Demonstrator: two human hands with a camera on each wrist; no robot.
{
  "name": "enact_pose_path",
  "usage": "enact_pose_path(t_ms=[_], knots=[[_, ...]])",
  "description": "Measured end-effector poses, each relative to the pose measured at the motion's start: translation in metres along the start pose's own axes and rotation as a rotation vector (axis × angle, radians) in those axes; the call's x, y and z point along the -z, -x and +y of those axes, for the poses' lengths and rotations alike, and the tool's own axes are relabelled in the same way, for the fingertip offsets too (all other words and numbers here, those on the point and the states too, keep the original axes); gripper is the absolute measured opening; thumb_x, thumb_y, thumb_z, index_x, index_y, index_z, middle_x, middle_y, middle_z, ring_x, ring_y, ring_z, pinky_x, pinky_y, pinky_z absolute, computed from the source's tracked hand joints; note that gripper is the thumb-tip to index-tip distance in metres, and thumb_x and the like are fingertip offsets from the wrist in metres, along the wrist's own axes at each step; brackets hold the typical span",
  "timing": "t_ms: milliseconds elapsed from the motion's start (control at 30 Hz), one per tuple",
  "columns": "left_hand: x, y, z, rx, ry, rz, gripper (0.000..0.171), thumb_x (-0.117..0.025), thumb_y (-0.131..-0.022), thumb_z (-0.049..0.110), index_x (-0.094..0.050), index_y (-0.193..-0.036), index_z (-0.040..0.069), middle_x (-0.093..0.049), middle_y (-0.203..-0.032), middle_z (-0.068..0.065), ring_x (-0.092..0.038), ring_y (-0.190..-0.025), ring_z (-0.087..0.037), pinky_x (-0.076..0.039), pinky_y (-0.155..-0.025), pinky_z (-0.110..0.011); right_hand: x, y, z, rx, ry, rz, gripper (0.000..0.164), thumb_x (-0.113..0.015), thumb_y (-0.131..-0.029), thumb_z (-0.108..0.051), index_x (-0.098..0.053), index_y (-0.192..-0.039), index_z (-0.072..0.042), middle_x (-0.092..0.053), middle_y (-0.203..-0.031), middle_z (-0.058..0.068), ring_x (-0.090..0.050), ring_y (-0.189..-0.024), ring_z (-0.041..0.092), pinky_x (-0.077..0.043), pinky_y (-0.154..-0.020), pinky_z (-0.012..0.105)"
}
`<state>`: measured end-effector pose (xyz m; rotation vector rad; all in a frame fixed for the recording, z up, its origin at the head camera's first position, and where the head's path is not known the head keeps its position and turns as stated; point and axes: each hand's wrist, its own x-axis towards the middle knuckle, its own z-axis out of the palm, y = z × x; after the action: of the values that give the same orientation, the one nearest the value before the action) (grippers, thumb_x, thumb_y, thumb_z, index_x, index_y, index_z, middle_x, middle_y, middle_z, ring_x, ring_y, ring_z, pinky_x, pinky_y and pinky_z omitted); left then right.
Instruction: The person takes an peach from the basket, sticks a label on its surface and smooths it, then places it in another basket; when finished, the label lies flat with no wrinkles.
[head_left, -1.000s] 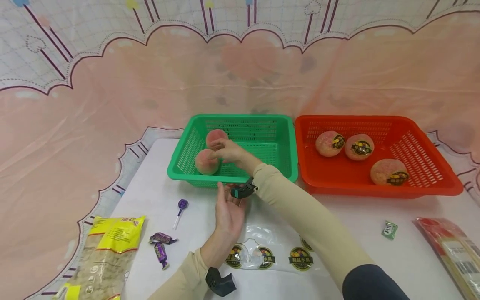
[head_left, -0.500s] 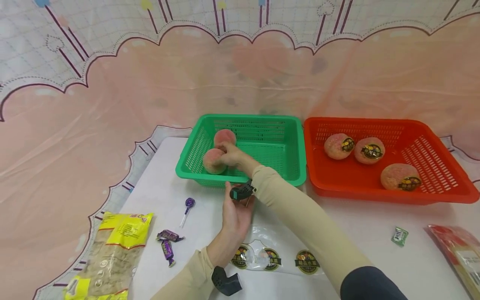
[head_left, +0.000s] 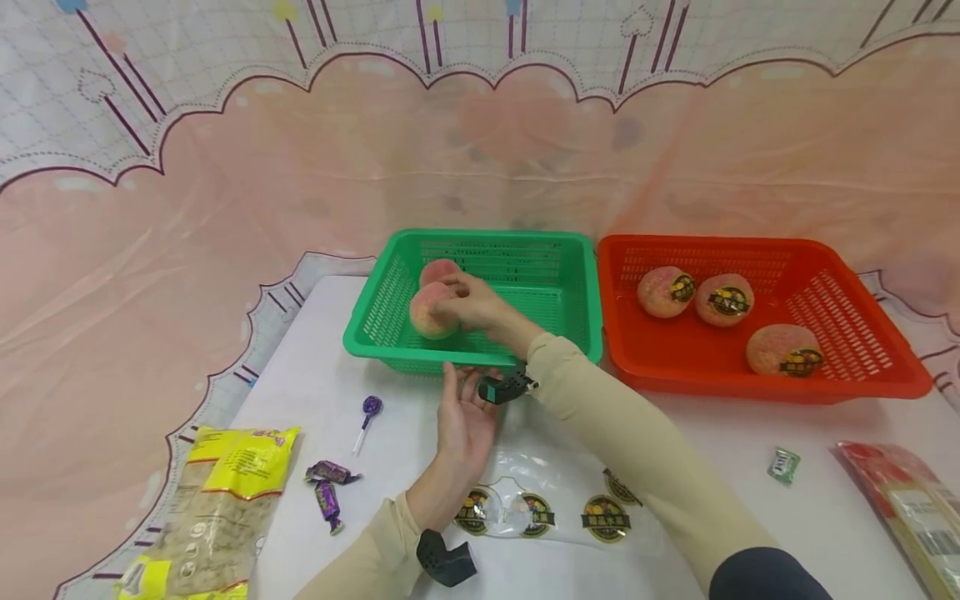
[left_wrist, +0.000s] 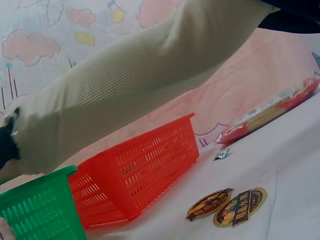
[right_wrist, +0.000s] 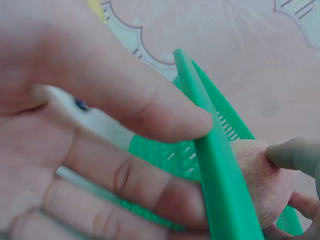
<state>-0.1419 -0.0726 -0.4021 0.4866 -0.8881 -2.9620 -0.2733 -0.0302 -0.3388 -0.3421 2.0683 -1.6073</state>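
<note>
My right hand [head_left: 483, 304] pinches a pink-yellow peach [head_left: 430, 312] inside the green basket [head_left: 360, 339]; the peach overlaps a second peach [head_left: 438, 270] behind it in the head view. In the right wrist view, a thumb and fingertips of this hand press on the peach [right_wrist: 260, 182]. My left hand [head_left: 465, 429] lies palm up in front of the green basket. Its thumb is right at the rim and its fairly straight fingers [right_wrist: 150, 185] meet the outside of the wall, partly hidden behind the rim.
Right of the green basket stands a red basket [head_left: 757, 387] with three peaches bearing black-gold stickers. A clear sticker sheet [head_left: 510, 479] lies below my right sleeve. Around the table are a lollipop [head_left: 367, 414], purple candies [head_left: 327, 503], a green wrapped candy [head_left: 783, 465], a yellow bag [head_left: 232, 508] and a red packet [head_left: 900, 492].
My right hand has closed its fingers round the front peach and raised it a little, shifting it right toward the back peach. My left hand stays at the green basket's front.
</note>
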Motion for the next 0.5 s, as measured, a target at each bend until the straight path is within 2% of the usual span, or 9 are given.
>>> enact_pose_path(t_ms=[167, 333, 500], knots=[[0.002, -0.002, 0.001, -0.003, 0.025, -0.01, 0.042, -0.046, -0.085, 0.052, -0.039, -0.102, 0.014, -0.047, -0.109, -0.001, -0.052, -0.106, -0.016, -0.037, -0.101, -0.03, 0.011, 0.019, -0.001, 0.046, -0.029, 0.011, 0.053, -0.065, -0.079, -0.025, -0.041, -0.127, -0.025, -0.037, -0.129, 0.006, -0.048, -0.109, 0.022, -0.044, -0.09, 0.044], [0.002, -0.002, 0.001, -0.008, 0.041, -0.025, 0.043, -0.045, -0.086, 0.051, -0.038, -0.103, 0.013, -0.045, -0.11, -0.003, -0.051, -0.107, -0.017, -0.039, -0.099, -0.03, 0.028, 0.046, 0.001, 0.094, -0.051, 0.024, 0.049, -0.067, -0.078, -0.028, -0.046, -0.122, -0.031, -0.037, -0.125, 0.004, -0.048, -0.108, 0.02, -0.046, -0.088, 0.037], [0.002, -0.003, 0.001, -0.014, 0.04, -0.045, 0.041, -0.042, -0.088, 0.05, -0.038, -0.103, 0.013, -0.045, -0.109, -0.003, -0.05, -0.106, -0.017, -0.039, -0.099, -0.03, 0.051, 0.079, 0.005, 0.148, 0.014, 0.073, 0.047, -0.066, -0.077, -0.037, -0.047, -0.119, -0.039, -0.041, -0.123, -0.002, -0.045, -0.111, 0.019, -0.043, -0.091, 0.039]])
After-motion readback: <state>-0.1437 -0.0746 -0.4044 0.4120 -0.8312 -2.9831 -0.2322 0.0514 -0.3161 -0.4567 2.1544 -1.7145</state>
